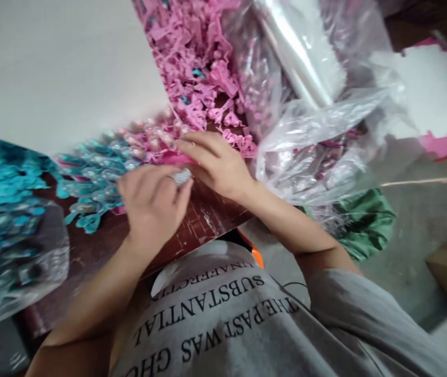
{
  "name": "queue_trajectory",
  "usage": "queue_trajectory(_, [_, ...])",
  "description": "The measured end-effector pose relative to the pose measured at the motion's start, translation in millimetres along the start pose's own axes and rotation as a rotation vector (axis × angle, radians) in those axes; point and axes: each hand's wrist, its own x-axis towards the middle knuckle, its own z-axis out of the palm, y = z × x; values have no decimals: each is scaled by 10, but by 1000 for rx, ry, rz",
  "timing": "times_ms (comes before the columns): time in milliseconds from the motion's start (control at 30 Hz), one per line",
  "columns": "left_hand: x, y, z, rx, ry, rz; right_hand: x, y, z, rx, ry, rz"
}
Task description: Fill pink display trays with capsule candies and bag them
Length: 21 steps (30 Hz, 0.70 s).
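- the left hand (150, 201) is curled at the near edge of a dark brown table (203, 222), its fingers and thumb pinched shut on a small shiny silver piece (181, 176).
- the right hand (217, 162) lies flat just beside it, fingers together and stretched out, pressing on a bright pink piece (178, 158) on the table.
- the two hands nearly touch, the silver piece sitting right at the pink one.
- a heap of pink plastic pieces (203, 73) lies beyond the hands.
- a spread of teal plastic pieces (89, 178) lies to the left.
- crumpled clear plastic bags (317, 141) sit to the right, with pink bits inside.
- the picture is blurred, so finer detail cannot be told.
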Motion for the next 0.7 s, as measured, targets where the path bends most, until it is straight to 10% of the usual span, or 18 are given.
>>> queue_trajectory(167, [88,354,1021,-82,-289,181,-1079,1051,-693,-224,428,504])
queue_trajectory(267, [176,379,1352,20,-364,181,-1514,1805,-799,-351,329,585])
queue_trajectory(467, [134,378,1146,-185,-342,5,-1652,2437,-609,-217,205,443])
queue_trajectory(700, [-11,339,815,-727,-387,-231,-1766,2225,-778,-194,112,302])
